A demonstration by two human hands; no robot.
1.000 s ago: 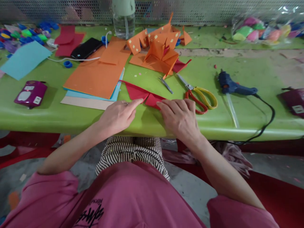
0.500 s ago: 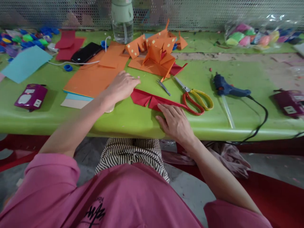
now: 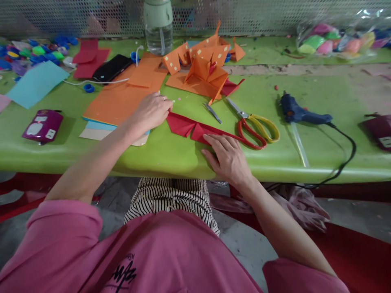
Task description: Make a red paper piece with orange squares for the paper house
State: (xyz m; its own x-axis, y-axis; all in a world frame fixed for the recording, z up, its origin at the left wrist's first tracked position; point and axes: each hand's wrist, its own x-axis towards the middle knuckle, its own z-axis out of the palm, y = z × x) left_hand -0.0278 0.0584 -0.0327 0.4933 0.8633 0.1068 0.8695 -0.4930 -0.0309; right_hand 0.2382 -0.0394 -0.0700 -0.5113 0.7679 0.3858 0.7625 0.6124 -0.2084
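Observation:
A strip of folded red paper (image 3: 180, 126) lies slanted on the table, with a notch between two flaps along its lower edge. At its left end my left hand (image 3: 154, 110) has its fingers curled together on the paper's tip; the exact grip is partly hidden. Over the right part of the strip, my right hand (image 3: 229, 156) rests flat with fingers stretched out, pressing it down. Scissors (image 3: 244, 116) with red and yellow handles lie just beyond the right hand, close to the strip's right end. Small tweezers (image 3: 214, 113) lie above the strip.
Orange folded paper shapes (image 3: 206, 75) stand behind the strip, near a water bottle (image 3: 159, 32). Orange sheets (image 3: 106, 103) and a black phone (image 3: 112, 68) lie left. A blue glue gun (image 3: 302, 112) with a cord lies right. A purple pouch-like object (image 3: 42, 126) sits far left.
My left hand has drawn slightly left, and its outstretched finger or thumb has curled in at the paper's end. My right hand stays on the strip. The view has shifted a little.

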